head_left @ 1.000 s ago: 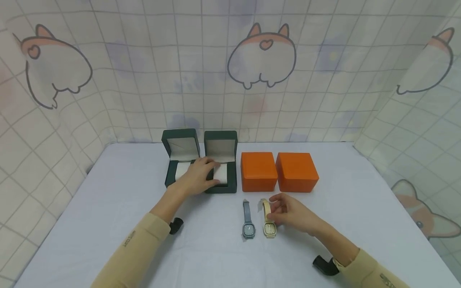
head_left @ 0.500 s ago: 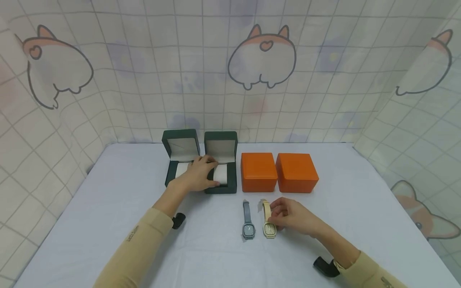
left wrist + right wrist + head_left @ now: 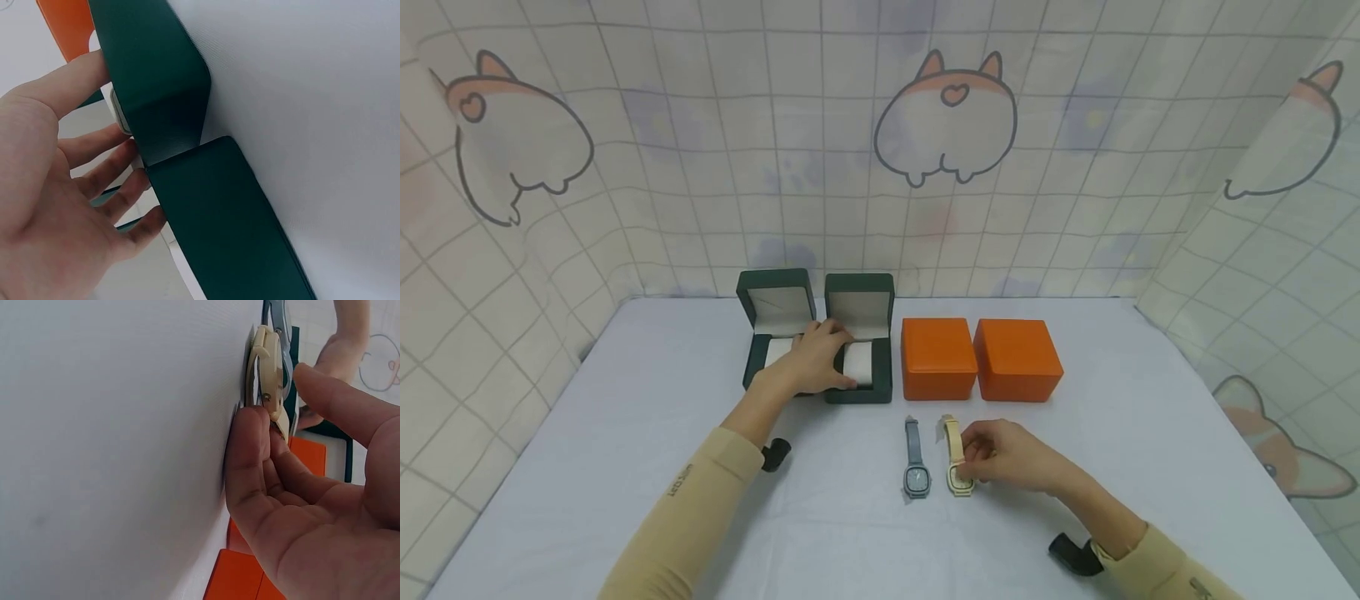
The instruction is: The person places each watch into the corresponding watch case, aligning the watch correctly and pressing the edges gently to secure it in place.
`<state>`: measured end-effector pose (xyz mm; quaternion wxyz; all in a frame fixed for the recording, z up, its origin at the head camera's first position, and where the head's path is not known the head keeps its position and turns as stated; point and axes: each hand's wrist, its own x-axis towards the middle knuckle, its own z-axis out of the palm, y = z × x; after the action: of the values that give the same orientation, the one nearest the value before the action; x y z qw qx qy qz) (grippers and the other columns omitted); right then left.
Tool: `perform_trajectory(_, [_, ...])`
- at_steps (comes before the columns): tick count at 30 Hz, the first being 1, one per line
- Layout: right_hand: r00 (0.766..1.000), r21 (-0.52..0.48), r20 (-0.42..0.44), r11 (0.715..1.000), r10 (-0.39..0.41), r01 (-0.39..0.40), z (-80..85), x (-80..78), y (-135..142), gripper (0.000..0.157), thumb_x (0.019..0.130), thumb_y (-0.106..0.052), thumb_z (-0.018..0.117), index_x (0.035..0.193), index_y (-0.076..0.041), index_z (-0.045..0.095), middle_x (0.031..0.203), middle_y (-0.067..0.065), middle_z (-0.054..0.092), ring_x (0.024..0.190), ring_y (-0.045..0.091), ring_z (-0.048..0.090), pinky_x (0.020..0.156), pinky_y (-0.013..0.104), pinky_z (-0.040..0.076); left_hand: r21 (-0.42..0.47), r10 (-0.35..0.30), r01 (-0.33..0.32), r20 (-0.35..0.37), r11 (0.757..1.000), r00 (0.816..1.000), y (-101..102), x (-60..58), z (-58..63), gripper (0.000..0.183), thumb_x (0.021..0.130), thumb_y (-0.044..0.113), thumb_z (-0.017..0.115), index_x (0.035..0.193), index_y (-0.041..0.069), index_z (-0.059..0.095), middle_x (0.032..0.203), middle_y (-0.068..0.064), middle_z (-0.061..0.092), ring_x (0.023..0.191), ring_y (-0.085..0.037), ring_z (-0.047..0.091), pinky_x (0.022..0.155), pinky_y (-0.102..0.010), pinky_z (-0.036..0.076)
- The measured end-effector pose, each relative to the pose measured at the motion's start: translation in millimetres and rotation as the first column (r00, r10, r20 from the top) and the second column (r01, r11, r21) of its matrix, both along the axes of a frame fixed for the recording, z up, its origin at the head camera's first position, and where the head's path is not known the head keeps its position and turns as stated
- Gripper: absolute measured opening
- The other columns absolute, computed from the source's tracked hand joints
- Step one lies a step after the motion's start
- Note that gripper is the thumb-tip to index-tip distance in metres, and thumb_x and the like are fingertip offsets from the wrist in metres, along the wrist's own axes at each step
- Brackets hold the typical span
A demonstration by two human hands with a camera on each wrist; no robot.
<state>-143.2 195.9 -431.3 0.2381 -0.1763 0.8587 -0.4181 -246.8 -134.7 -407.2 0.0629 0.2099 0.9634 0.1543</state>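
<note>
My left hand [image 3: 805, 364] rests over two dark green watch boxes with raised lids, the left box [image 3: 754, 365] and the right box [image 3: 882, 367]. Its spread fingers touch a green box edge [image 3: 187, 212] in the left wrist view. White cushions sit inside; the hand partly hides them. My right hand [image 3: 1013, 454] is at a cream wristwatch [image 3: 953, 437] lying on the table. In the right wrist view, fingertips touch the side of the cream watch [image 3: 270, 369], while the thumb stands apart from its face. A blue-grey wristwatch [image 3: 917, 480] lies just left of it.
Two orange boxes, a left one [image 3: 939, 354] and a right one [image 3: 1017, 354], stand closed to the right of the green boxes. A white cloth covers the table [image 3: 842, 533]. Behind hangs a grid-patterned curtain [image 3: 775, 167] with cartoon animals.
My right hand has moved down along the cream watch, from its strap towards its face. My left hand has shifted only slightly, staying at the green boxes.
</note>
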Motion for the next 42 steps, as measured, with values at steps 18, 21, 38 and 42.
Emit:
perform_trajectory(18, [0.998,-0.019,-0.033,0.999,0.044,-0.045,0.2,3.5,-4.6,0.032,0.087,-0.012,0.083,0.111,-0.007,0.062,0.09,0.003,0.061,0.084,0.022,0.056,0.067,0.024,0.05,0.018,-0.014,0.015,-0.073,1.0,0.997,-0.5,0.1,-2.9,0.074,0.08,0.038,0.088,0.138,0.002,0.059,0.143,-0.018,0.052,0.131,-0.039,0.045,0.111,-0.058,0.038])
perform_trajectory(21, [0.998,-0.021,-0.036,0.998,0.05,-0.051,1.8,4.6,-4.8,0.032,0.087,-0.01,0.082,0.111,-0.007,0.061,0.089,0.003,0.06,0.084,0.022,0.056,0.067,0.024,0.05,0.035,-0.027,0.03,-0.08,0.999,0.996,-1.0,-0.5,-3.6,0.074,0.079,0.037,0.09,0.136,0.001,0.06,0.14,-0.017,0.056,0.127,-0.036,0.047,0.11,-0.051,0.041])
perform_trajectory(38, [0.997,-0.044,-0.071,0.999,0.004,-0.007,-3.1,2.5,-3.0,0.031,0.089,-0.006,0.08,0.114,-0.002,0.062,0.095,0.003,0.061,0.091,0.022,0.057,0.078,0.025,0.052,0.122,-0.044,0.05,-0.056,0.991,0.997,0.8,0.5,-7.7,0.083,0.079,0.029,0.09,0.147,0.002,0.051,0.143,-0.019,0.049,0.129,-0.035,0.049,0.11,-0.049,0.043])
perform_trajectory(42, [0.995,-0.046,-0.094,0.999,0.012,-0.016,-2.6,1.6,-2.3,0.03,0.09,-0.005,0.079,0.115,-0.002,0.062,0.097,0.002,0.063,0.092,0.021,0.058,0.081,0.026,0.053,0.135,-0.044,0.052,-0.064,0.989,0.997,0.3,1.2,-7.4,0.082,0.08,0.028,0.09,0.148,0.003,0.051,0.142,-0.018,0.048,0.126,-0.034,0.051,0.109,-0.049,0.045])
